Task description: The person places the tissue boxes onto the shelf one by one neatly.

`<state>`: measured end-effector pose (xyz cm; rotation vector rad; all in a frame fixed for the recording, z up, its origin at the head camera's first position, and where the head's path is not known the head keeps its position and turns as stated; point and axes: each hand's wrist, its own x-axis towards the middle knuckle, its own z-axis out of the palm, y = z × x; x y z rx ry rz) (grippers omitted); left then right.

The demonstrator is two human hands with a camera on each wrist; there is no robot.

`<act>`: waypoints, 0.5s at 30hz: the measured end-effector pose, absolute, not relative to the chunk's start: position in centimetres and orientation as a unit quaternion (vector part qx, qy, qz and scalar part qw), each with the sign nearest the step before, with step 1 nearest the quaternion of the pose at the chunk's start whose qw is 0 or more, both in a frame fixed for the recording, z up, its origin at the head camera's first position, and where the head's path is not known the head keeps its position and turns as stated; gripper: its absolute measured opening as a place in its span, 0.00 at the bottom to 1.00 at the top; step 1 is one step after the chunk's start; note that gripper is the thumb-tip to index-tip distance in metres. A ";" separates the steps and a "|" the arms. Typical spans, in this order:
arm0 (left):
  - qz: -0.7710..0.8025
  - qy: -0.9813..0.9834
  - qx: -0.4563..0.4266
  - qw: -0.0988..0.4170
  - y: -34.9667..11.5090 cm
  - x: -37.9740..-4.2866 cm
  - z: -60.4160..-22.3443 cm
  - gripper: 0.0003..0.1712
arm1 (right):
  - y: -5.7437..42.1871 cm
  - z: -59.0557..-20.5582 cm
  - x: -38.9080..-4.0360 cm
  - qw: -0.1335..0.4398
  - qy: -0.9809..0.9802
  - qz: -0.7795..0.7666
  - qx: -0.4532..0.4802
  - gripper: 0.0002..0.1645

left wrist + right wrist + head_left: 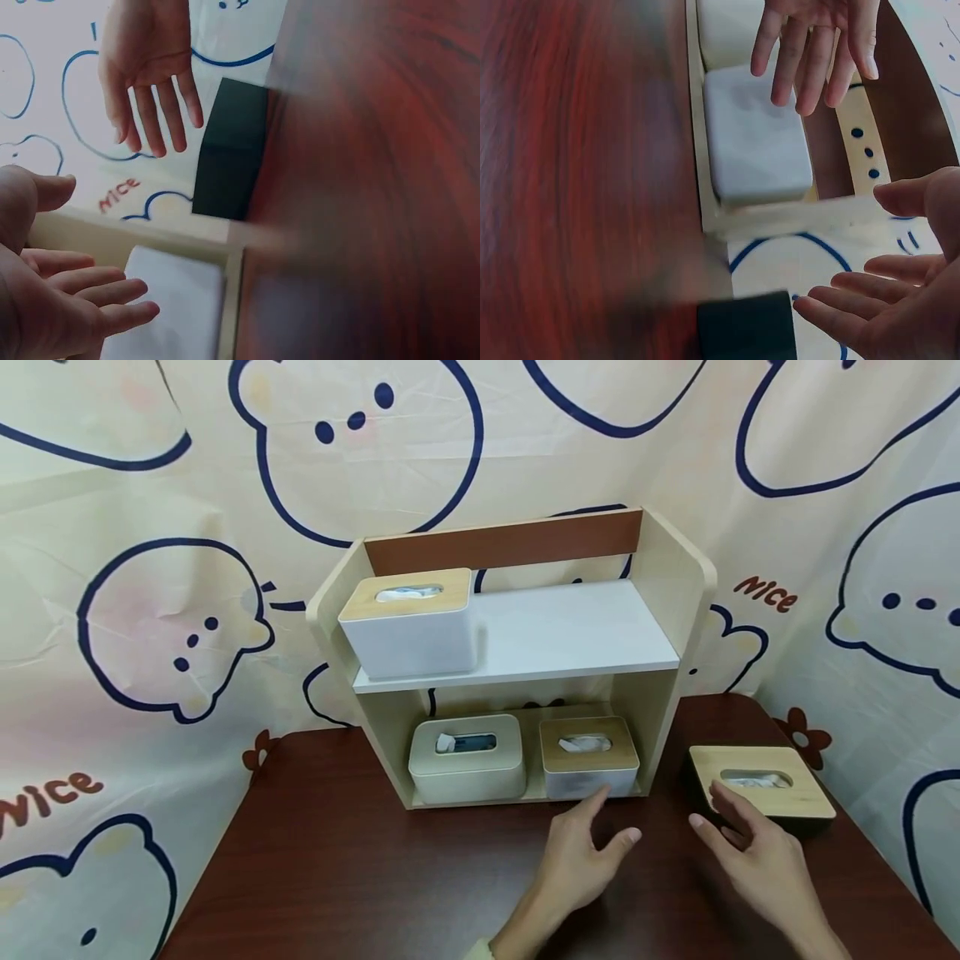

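Note:
My left hand (576,858) is held in front of the shelf's lower level, fingers extended and thumb apart, with nothing in it. Nearest to it is a small white tissue box with a wooden lid (588,760). My right hand (761,864) hovers with loose, extended fingers by a dark tissue box with a pale wooden lid (757,779) on the table. Whether those fingers touch this box I cannot tell. In the left wrist view the dark box (232,150) appears beyond both empty hands. The right wrist view shows the small white box (754,135) beyond the left fingers.
A two-level shelf (555,631) stands at the back of the dark wooden table (337,877). Its upper level holds a larger white tissue box with a wooden lid (412,631); a cream tissue box (468,777) stands lower left. Patterned cloth (180,618) hangs behind and at the right.

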<state>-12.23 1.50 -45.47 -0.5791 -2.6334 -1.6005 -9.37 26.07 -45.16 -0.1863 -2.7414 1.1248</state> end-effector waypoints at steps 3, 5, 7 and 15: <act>-0.509 -0.841 -0.184 -0.008 2.6 -12.1 -45.9 0.39 | 27.1 -45.4 -9.3 0.080 -0.923 0.368 -0.080 0.48; -0.508 -0.841 -0.186 -0.013 3.4 -12.0 -46.2 0.39 | 27.8 -45.5 -9.1 0.074 -0.926 0.359 -0.095 0.49; -0.506 -0.841 -0.189 -0.018 4.2 -11.9 -46.4 0.40 | 28.5 -45.6 -9.0 0.070 -0.927 0.350 -0.112 0.49; -0.488 -0.849 -0.199 -0.032 7.0 -12.0 -46.7 0.42 | 31.3 -46.0 -8.8 0.051 -0.926 0.314 -0.202 0.53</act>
